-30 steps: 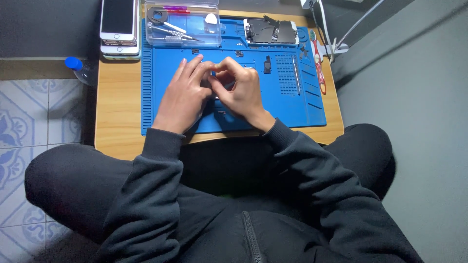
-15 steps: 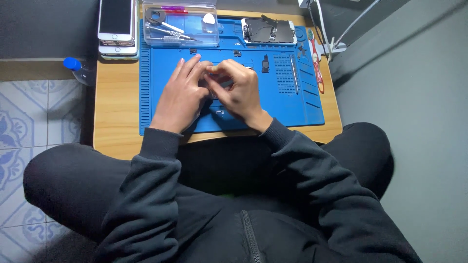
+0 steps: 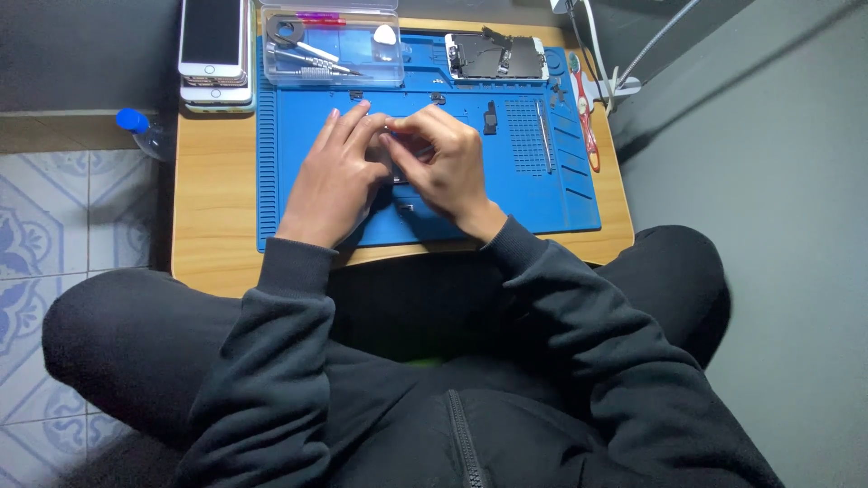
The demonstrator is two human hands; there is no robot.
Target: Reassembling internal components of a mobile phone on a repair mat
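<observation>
Here, looking down from the head camera, I see both hands meeting over the middle of the blue mat (image 3: 542, 194) on the small wooden counter (image 3: 217, 217). My left hand (image 3: 333, 181) lies flat-ish with its fingers (image 3: 348, 126) stretched forward and slightly spread, their tips resting against a small dark part (image 3: 395, 168) that is almost wholly hidden between the hands. My right hand (image 3: 449, 163) curls over it from the other side, thumb and forefinger drawn together as if pinching its upper edge, though I cannot tell exactly what they grip. I judge the part to be light, thin and stiff, probably fragile and easy to bend or scratch, so it wants holding by its edges with gentle pressure, not by its face. It sits on the mat directly under the fingertips, touching both hands. Farther off lie a clear plastic box (image 3: 330, 45) of tools, an opened phone (image 3: 495, 56), stacked phones (image 3: 213, 45), a red-handled tool (image 3: 588, 122) and a slim metal tool (image 3: 543, 136).
</observation>
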